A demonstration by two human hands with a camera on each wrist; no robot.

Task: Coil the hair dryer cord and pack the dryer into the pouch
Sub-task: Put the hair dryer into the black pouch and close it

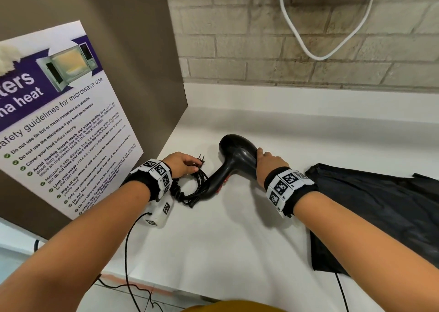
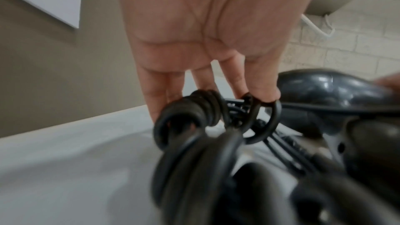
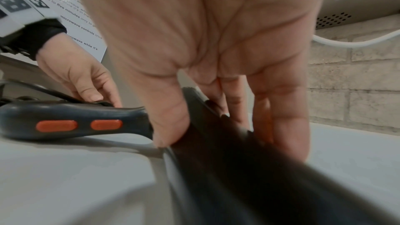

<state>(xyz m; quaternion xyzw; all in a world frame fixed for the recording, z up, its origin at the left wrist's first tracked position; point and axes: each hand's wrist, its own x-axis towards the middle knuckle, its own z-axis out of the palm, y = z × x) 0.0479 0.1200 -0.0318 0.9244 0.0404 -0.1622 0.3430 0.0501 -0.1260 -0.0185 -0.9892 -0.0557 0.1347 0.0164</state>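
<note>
The black hair dryer (image 1: 234, 156) lies on the white counter (image 1: 237, 228), handle pointing toward the lower left. My right hand (image 1: 260, 156) grips its barrel end; in the right wrist view the thumb (image 3: 168, 119) and fingers clamp the dark barrel (image 3: 218, 136), and the handle with two orange buttons (image 3: 75, 124) stretches left. My left hand (image 1: 190, 166) holds the looped black cord (image 1: 193, 188) beside the handle's end, and the plug (image 1: 201, 158) sticks out past the fingers. In the left wrist view, cord loops (image 2: 194, 114) hang at the fingertips (image 2: 265, 86). The black pouch (image 1: 380, 216) lies flat on the right.
A brown side panel with a microwave safety poster (image 1: 59, 126) stands close on the left. A brick wall (image 1: 308, 50) runs along the back with a white cable (image 1: 320, 55) hanging from a wall unit. The counter's front edge (image 1: 166, 288) is near my body.
</note>
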